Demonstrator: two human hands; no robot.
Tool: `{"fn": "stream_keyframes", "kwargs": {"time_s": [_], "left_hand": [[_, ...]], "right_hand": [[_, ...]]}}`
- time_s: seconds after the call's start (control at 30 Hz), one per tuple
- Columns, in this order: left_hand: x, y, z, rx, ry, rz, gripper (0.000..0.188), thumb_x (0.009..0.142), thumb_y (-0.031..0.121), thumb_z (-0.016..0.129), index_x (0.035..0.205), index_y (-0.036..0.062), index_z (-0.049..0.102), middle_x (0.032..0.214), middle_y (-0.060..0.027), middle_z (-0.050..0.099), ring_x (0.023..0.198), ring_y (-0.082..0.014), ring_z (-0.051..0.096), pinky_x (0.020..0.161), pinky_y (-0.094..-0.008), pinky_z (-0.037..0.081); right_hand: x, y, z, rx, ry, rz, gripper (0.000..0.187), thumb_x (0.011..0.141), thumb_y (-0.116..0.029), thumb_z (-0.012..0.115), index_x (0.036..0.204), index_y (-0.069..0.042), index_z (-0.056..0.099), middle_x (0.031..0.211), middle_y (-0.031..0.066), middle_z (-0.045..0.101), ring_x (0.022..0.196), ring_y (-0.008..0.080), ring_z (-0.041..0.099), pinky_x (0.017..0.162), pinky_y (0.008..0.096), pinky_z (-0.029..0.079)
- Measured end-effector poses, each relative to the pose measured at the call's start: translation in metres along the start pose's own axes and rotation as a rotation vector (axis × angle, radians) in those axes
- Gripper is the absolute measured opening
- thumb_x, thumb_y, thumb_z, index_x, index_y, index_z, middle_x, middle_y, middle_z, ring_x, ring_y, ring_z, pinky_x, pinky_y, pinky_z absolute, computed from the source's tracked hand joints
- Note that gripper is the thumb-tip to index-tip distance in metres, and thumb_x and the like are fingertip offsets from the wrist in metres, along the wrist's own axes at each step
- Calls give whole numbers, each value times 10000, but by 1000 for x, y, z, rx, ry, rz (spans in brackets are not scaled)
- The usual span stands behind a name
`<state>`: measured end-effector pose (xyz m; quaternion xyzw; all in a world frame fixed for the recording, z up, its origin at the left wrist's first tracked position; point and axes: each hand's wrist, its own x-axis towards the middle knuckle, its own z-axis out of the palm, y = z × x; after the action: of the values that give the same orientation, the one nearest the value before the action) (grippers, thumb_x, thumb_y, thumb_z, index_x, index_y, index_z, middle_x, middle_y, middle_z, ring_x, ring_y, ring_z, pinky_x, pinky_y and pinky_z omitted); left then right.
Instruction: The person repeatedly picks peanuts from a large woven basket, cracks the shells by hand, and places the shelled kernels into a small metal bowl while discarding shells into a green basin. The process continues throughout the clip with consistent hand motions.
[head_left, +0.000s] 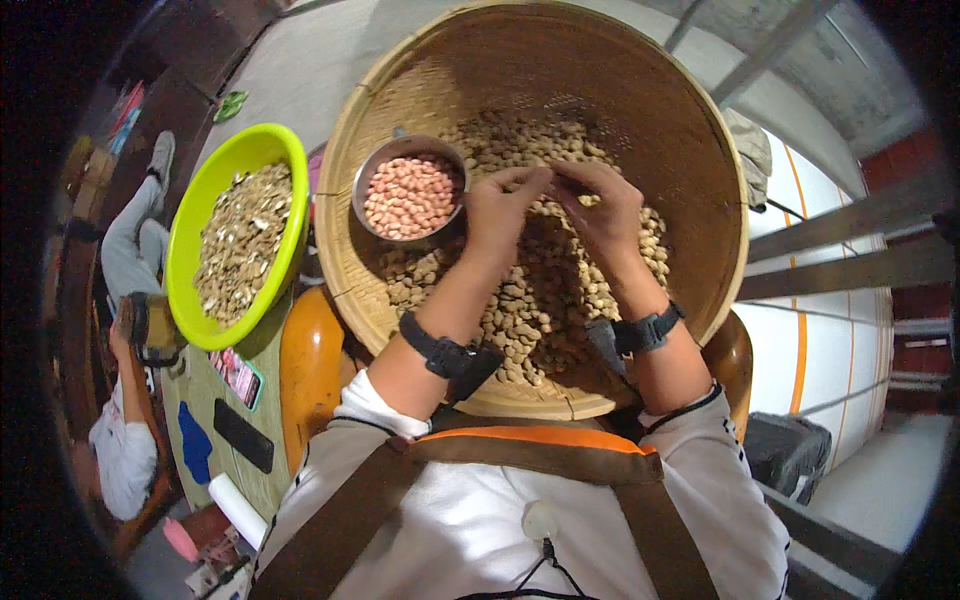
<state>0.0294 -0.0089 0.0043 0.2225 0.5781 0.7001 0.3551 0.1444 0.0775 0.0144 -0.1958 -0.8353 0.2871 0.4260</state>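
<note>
Over tan unshelled peanuts (pixel 512 330) in the round woven-bamboo basket (pixel 690 145), left hand (pixel 495 215) and right hand (pixel 610 205) meet, fingers bunched tip to tip; what they pinch, I cannot tell. Cracking each one nearer the round metal bowl (pixel 408 147) of pink kernels (pixel 410 198), at nine o'clock, should limit spills.

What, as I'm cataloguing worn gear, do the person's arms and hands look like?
The left hand and right hand are ungloved. Each forearm wears a black strap with a dark block. The sleeves are pale with dark trim.
</note>
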Motion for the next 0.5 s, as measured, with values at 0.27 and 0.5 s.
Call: {"fn": "stream_keyframes", "kwargs": {"time_s": [0.27,0.5], "left_hand": [[8,-13,-3,78,-54,158,368,804,350,750,931,5,730,811,-50,687,722,-106,589,672,-290,465],[16,-21,-3,188,46,223,338,741,353,789,826,28,751,744,-119,703,678,-170,646,682,-327,497]], "right_hand": [[1,-5,-2,-396,-38,-149,243,753,-23,713,987,-88,701,968,95,684,885,271,662,755,339,528],[0,0,1,-380,-63,-94,200,836,-31,673,1034,-59,688,970,86,681,832,202,664,725,309,532]]}}
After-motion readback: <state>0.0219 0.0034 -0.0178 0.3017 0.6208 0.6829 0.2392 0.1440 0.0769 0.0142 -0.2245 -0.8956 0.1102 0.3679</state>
